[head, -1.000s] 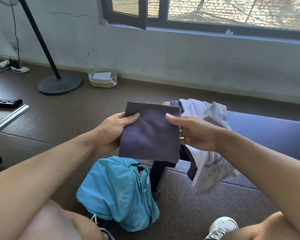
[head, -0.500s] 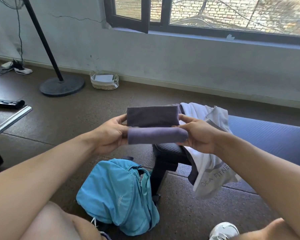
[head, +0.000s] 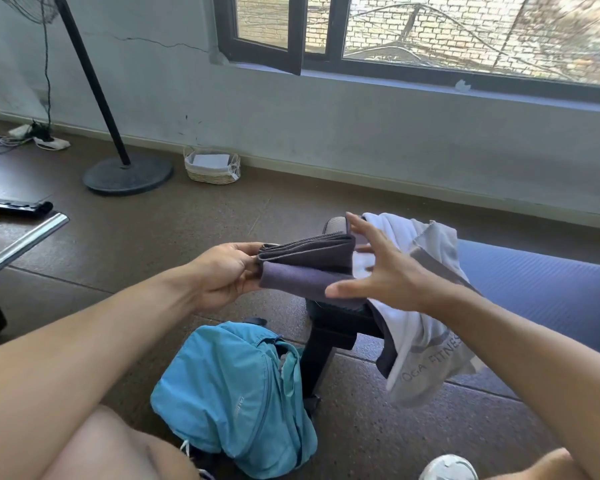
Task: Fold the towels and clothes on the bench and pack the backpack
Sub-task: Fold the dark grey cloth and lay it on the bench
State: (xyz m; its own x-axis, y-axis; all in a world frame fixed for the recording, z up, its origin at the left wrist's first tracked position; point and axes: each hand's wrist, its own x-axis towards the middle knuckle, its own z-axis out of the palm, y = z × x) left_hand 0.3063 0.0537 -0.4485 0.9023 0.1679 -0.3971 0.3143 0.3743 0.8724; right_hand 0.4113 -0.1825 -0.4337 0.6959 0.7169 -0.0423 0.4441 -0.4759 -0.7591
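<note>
A small dark purple towel (head: 309, 268), folded into several layers, hangs in the air above the bench end. My left hand (head: 227, 277) pinches its left edge. My right hand (head: 378, 271) is spread with straight fingers at the towel's right end, off the cloth or barely touching it. White and grey clothes (head: 426, 327), one printed with "FITNESS", drape over the end of the dark bench (head: 336, 327). A light blue backpack (head: 232, 400) lies on the floor below the towel, beside my left knee.
A blue mat (head: 548, 282) lies along the floor to the right. A fan stand (head: 127, 173) and a small wicker basket (head: 212, 166) sit near the far wall. A metal bar (head: 21, 244) juts in at left. My white shoe (head: 447, 467) is at the bottom right.
The flat towel was folded upward into a thick bundle. My right hand has let go of it and spread its fingers, while my left hand keeps its hold.
</note>
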